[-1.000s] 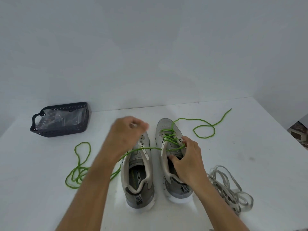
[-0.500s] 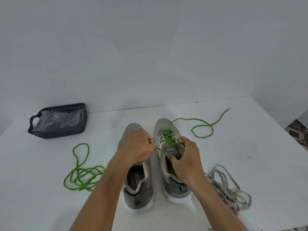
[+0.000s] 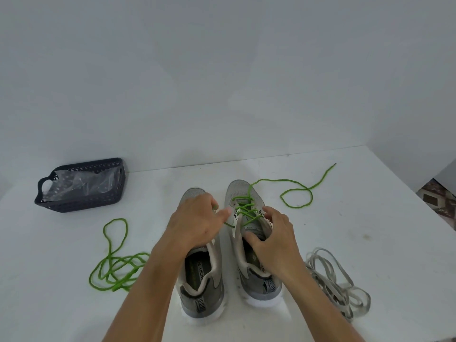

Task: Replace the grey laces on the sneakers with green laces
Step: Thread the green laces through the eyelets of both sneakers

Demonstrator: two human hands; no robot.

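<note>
Two grey sneakers stand side by side, toes pointing away. The right sneaker (image 3: 259, 280) has a green lace (image 3: 247, 211) crossed through its upper eyelets, and the lace's free end trails right across the table. My left hand (image 3: 197, 223) hovers over the left sneaker (image 3: 202, 282) and pinches a short stretch of that lace coming from the right sneaker's left eyelets. My right hand (image 3: 274, 243) grips the right sneaker's upper, thumb inside by the tongue and fingers on the outer side. A second green lace (image 3: 116, 262) lies tangled at the left.
A pile of grey laces (image 3: 333, 280) lies right of the sneakers. A dark plastic basket (image 3: 49, 206) with a clear bag inside stands at the back left. The table's right edge runs diagonally at the far right.
My left hand came down from a raised pull at the left to the right sneaker's eyelets. The green lace it drew out now lies slack. My right hand stayed on the right sneaker.
</note>
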